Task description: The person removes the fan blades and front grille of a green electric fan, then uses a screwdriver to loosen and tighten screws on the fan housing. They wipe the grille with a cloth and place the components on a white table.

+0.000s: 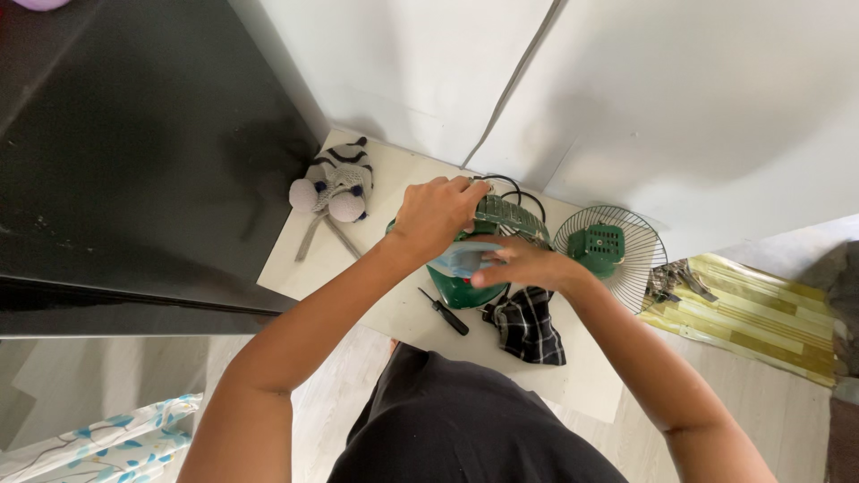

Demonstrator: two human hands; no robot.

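A green fan body (474, 288) lies on a pale board (394, 304) on the floor. My left hand (437, 213) rests on top of it, fingers closed around its upper part near the motor housing (510, 216). My right hand (523, 264) presses a translucent bluish fan blade (463, 258) against the front of the fan body. A black-handled screwdriver (445, 312) lies on the board just below the fan. Black wires loop out behind the motor.
A wire fan grille (626, 259) with a green centre leans at the right. A black-and-white checked cloth (526, 326) lies below my right hand. A striped plush toy (335, 183) sits at the left. A black cabinet (134, 161) and white wall border the board.
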